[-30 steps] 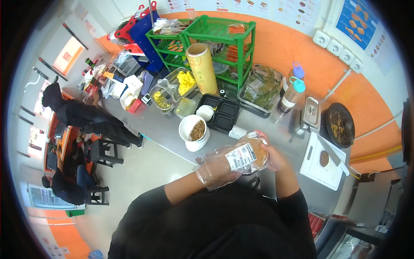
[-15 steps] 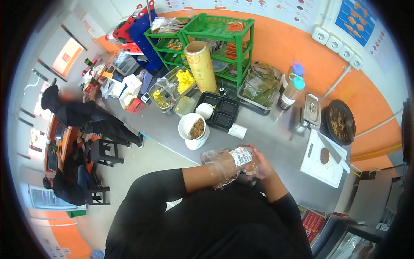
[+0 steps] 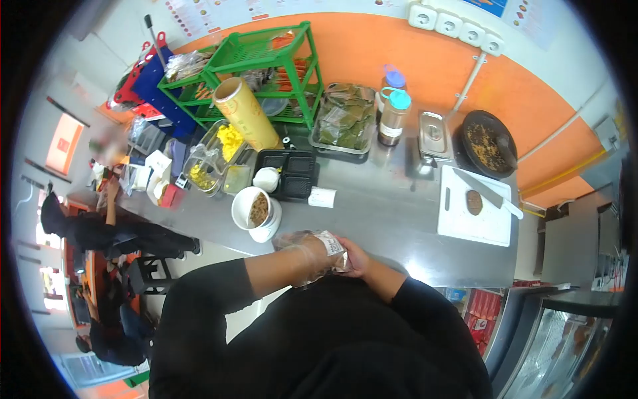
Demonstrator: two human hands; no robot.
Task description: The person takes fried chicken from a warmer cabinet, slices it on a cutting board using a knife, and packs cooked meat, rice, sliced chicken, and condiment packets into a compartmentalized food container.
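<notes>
A clear plastic bag [image 3: 287, 241] with a white printed label [image 3: 330, 243] is held close to my body at the counter's front edge. My left hand [image 3: 314, 250] is covered by the bag's plastic and appears to be inside it; its fingers are hidden. With its fingers closed, my right hand [image 3: 357, 258] grips the bag's right end beside the label. Just beyond them stands a white tub [image 3: 268, 226] holding a brown crumbly filling [image 3: 258, 210]. A white paper slip [image 3: 322, 197] lies near a black compartment tray [image 3: 297, 174].
A white cutting board [image 3: 458, 223] carries a knife [image 3: 484, 191] and a brown patty [image 3: 474, 202]. Behind are a dark pan [image 3: 488, 143], bottles [image 3: 392, 120], a tray of leaves [image 3: 343, 123], a yellow film roll [image 3: 247, 114] and green racks [image 3: 259, 53]. A co-worker [image 3: 100, 226] stands left.
My view has turned to the right, so the counter's things sit further left. Both hands stay on the bag, with the right hand still gripping its end. The co-worker's arm has lowered.
</notes>
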